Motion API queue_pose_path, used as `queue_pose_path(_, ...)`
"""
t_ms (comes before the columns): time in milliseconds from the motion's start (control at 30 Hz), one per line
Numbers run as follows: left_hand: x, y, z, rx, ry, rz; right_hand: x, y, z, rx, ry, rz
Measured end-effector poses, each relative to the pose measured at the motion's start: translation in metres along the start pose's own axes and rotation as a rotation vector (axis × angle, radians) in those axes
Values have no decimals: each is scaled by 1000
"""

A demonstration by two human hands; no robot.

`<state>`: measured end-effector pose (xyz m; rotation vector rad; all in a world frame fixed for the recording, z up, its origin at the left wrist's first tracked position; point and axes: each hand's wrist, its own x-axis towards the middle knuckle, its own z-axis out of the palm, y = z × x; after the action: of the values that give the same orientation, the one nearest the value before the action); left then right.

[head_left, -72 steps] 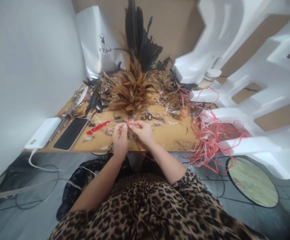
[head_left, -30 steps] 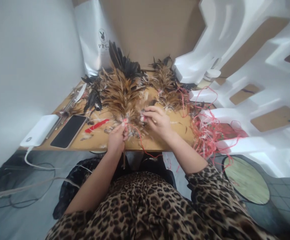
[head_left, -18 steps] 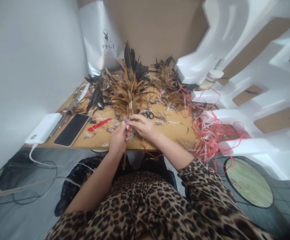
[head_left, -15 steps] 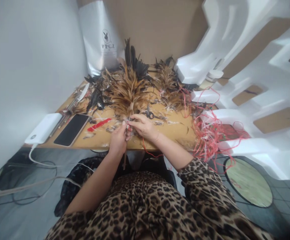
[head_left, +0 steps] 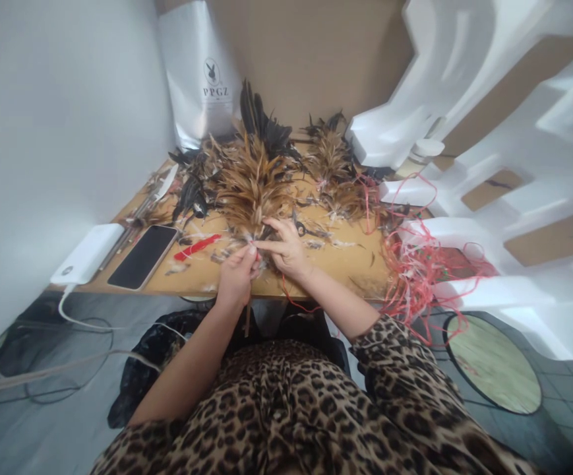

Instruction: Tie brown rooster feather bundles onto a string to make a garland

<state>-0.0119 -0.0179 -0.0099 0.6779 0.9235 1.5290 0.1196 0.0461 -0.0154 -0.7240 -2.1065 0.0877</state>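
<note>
My left hand (head_left: 239,267) is closed around the thin stick (head_left: 247,320) of a feather duster, just below its feathers. Brown feathers (head_left: 256,178) with black ones at the far tip fan out away from me. Red binding shows at the feather base, by my left thumb. Beside it is my right hand (head_left: 289,251), two fingers stretched out and apart, one reaching the feather base and the other the lower feathers. A red plastic string (head_left: 286,290) comes out from under this hand; whether its hidden fingers grip the string is unclear.
Scissors (head_left: 300,227) lie right of the feathers. A red strip (head_left: 197,247), a phone (head_left: 142,257) and a white power bank (head_left: 88,254) are on the left. More feather bunches (head_left: 330,155) lie behind. Tangled red string (head_left: 415,270) hangs over white foam (head_left: 464,290) at right.
My right hand's fingers have spread, one moving up along the lower feathers. The feather duster's black tip has shifted slightly left and lower. My left hand keeps its hold.
</note>
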Motion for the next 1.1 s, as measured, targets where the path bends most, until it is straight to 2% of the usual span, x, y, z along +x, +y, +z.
queue_pose_path(67,1,0,-1,11,14,3,-4,-4,-3,73,48,18)
queue_pose_path(133,1,2,-2,34,30,19,-8,-10,-7,134,138,102)
queue_pose_path(233,2,7,-3,63,47,61,-14,-20,-11,268,288,378)
queue_pose_path(300,4,8,-2,82,60,90,-16,-25,-8,465,312,597)
queue_pose_path(400,6,6,-3,145,76,133,-14,-30,1,887,169,906)
queue_pose_path(500,9,3,-8,310,80,225,-10,-34,9,1158,-67,1055)
queue_pose_path(533,10,3,-11,384,90,270,-8,-37,10,1154,-108,1048)
queue_pose_path(600,12,4,-16,541,107,368,-6,-42,9,1013,-95,946)
queue_pose_path(667,12,5,-20,684,106,462,-2,-50,6,789,-61,770)
queue_pose_path(733,12,7,-24,797,98,538,1,-57,2,575,-94,595)
queue_pose_path(833,11,8,-28,908,89,598,9,-65,-6,310,-227,396)
queue_pose_path(933,10,10,-33,1026,59,638,21,-68,-17,96,-398,257)
queue_pose_path(1100,7,15,-38,1349,-68,753,63,-68,-49,-206,-715,77)
